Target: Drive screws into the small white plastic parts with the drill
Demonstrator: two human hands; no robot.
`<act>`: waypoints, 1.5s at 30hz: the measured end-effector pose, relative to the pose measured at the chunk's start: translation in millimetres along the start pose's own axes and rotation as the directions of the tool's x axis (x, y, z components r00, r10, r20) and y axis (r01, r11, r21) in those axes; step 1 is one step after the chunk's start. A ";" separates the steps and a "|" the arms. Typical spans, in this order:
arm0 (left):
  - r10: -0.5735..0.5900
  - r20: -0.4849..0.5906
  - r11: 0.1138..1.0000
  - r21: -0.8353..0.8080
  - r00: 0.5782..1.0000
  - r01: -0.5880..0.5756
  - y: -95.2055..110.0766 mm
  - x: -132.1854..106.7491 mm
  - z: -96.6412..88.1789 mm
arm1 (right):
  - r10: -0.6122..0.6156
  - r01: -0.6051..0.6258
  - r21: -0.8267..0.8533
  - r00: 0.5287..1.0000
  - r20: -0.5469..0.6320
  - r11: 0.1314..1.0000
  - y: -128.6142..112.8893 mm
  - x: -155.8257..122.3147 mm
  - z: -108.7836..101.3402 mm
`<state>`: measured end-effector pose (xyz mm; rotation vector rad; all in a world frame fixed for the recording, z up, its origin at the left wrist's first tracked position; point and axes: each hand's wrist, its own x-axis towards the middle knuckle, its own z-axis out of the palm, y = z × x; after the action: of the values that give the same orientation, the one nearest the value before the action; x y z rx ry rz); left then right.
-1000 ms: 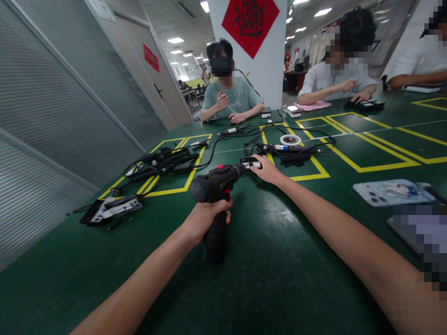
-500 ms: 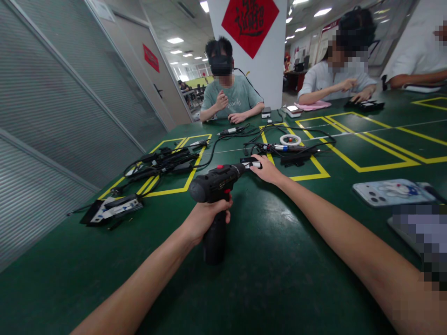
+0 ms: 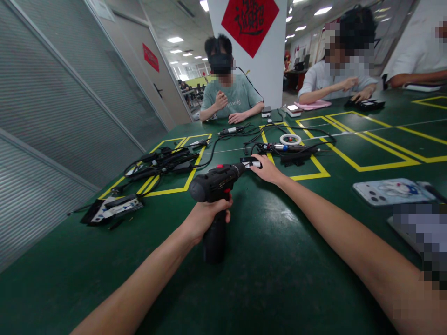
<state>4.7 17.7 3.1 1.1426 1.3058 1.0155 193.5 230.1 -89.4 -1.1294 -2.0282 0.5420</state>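
My left hand (image 3: 206, 217) is wrapped round the grip of a black cordless drill (image 3: 213, 186) with a red button on top, standing on its base on the green table (image 3: 272, 260). The drill's nose points away from me toward a small black and white part (image 3: 250, 163) lying flat on the table. My right hand (image 3: 267, 169) reaches out and rests its fingers on that part, pinning it right at the drill's tip.
A tangle of black cables and tools (image 3: 162, 160) lies in the yellow-taped box at left, an opened device (image 3: 111, 208) nearer me. A tape roll (image 3: 290, 139) and pen tools sit beyond. A phone (image 3: 391, 191) lies at right. Three people sit across.
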 end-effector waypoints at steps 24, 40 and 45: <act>-0.005 -0.008 1.000 0.028 1.000 0.005 -0.2 -0.2 0.2 | 0.007 -0.007 -0.012 1.000 0.001 1.000 -0.1 0.8 2.2; -0.008 -0.008 1.000 0.023 1.000 0.009 -0.5 0.0 -0.3 | 0.011 -0.011 -0.012 1.000 0.001 1.000 3.4 2.3 3.5; 0.007 0.005 0.999 0.032 1.000 -0.007 0.2 -0.2 0.4 | 0.009 -0.009 -0.012 1.000 0.000 1.000 2.3 1.8 2.8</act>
<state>5.1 17.5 3.3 1.1740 1.3190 0.9993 192.0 232.8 -92.0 -1.1461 -2.0303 0.5352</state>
